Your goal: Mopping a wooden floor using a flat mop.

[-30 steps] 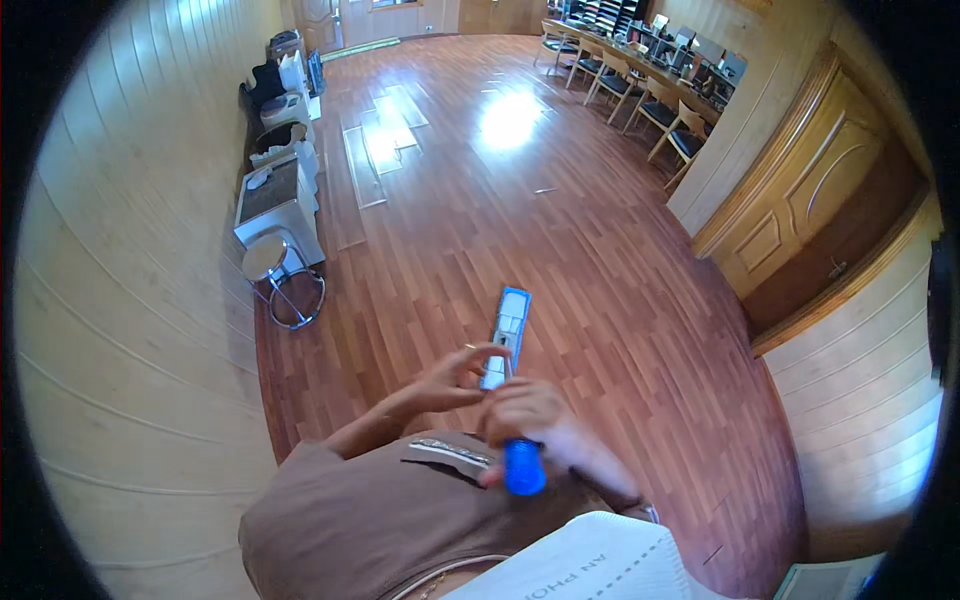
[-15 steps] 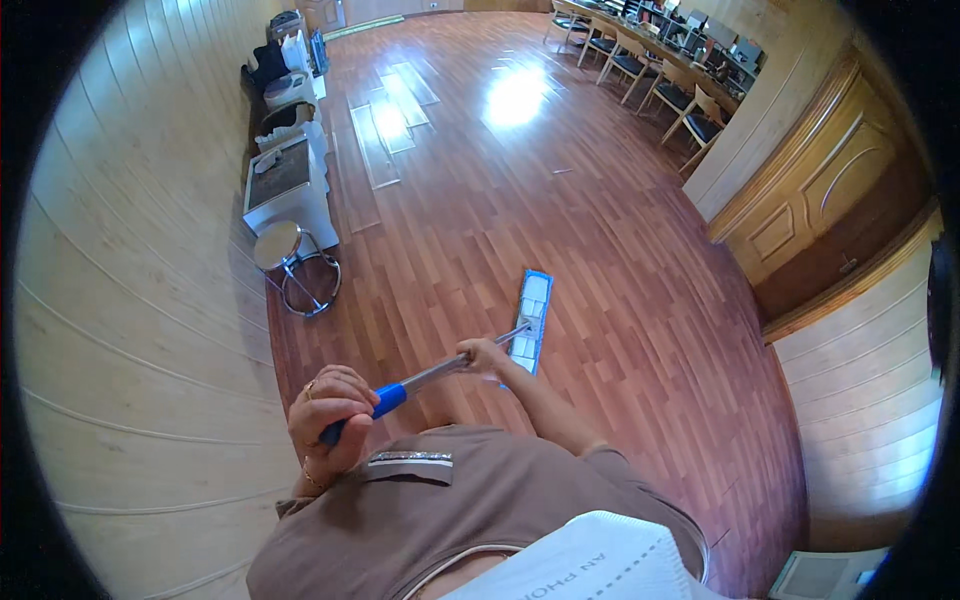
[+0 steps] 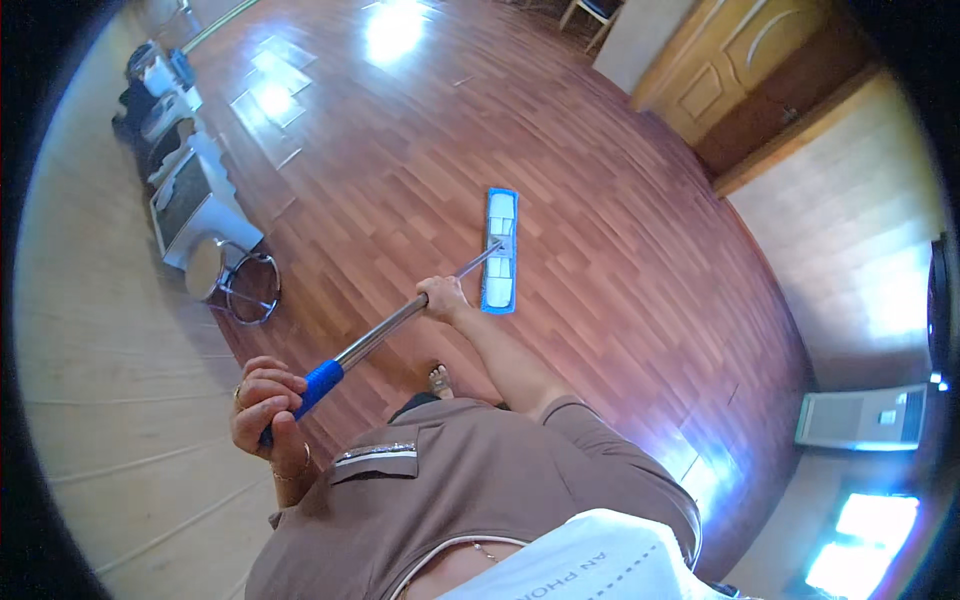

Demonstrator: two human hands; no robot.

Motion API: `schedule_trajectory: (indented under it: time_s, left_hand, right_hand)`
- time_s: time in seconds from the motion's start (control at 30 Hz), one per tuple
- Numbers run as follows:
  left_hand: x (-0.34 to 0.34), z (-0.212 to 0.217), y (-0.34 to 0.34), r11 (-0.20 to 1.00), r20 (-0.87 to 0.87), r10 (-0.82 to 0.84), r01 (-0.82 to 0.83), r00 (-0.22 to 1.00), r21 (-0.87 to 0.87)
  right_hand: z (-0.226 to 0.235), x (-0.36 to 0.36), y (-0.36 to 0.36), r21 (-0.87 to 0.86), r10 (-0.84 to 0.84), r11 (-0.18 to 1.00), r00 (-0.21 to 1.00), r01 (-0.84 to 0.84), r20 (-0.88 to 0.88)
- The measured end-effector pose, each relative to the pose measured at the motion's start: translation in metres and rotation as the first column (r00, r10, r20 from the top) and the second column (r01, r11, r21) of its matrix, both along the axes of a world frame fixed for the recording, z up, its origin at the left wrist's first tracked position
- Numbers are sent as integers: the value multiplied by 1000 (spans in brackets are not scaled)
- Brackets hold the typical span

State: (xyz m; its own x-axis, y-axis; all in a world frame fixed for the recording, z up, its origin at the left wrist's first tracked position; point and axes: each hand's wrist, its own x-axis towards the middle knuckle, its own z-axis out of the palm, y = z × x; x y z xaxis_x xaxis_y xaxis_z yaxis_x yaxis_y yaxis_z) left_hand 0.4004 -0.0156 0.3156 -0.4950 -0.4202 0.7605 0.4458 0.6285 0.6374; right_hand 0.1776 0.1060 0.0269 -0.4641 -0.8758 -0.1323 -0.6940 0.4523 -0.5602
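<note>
A flat mop with a metal pole and a blue grip slants away from me across the view. Its long head, white and grey with a blue fringed edge, lies flat on the wood floor ahead. My left hand is closed round the blue grip at the pole's upper end, close to the left side of my body. Farther down the pole, my right hand wraps round the bare metal with the arm stretched forward. Below the pole, one sandalled foot shows on the floor.
Along the left wall stand a round stool with chrome legs, a white cabinet and several other items. A wooden door is at the upper right. A pale boxy unit stands by the right wall, and a chair shows at the top.
The mop head has moved forward, its long side now nearly in line with my view. Both hands went along with the pole. My view has turned rightward, and my foot has come into sight.
</note>
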Motion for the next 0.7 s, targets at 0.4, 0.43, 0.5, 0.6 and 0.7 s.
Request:
schedule_trajectory:
  time_s: [0.4, 0.43, 0.5, 0.6, 0.7]
  left_hand:
    - [-79, 14, -76, 874, -67, -486, 486, 871, -11]
    - [-88, 23, -82, 837, -70, -545, 547, 836, 7]
    - [-103, 39, -116, 751, -79, -660, 658, 747, -53]
    - [-115, 36, -142, 657, -94, -752, 754, 653, -11]
    - [-158, 38, -189, 555, -61, -829, 831, 556, 40]
  right_hand:
    - [50, -10, 56, 201, -456, 875, 889, 441, 33]
    - [64, -9, 60, 187, -511, 848, 859, 496, 38]
    - [57, -8, 50, 192, -578, 805, 815, 562, 40]
    - [76, 11, 45, 292, -670, 702, 741, 650, -37]
    - [89, 16, 17, 179, -802, 573, 592, 800, -77]
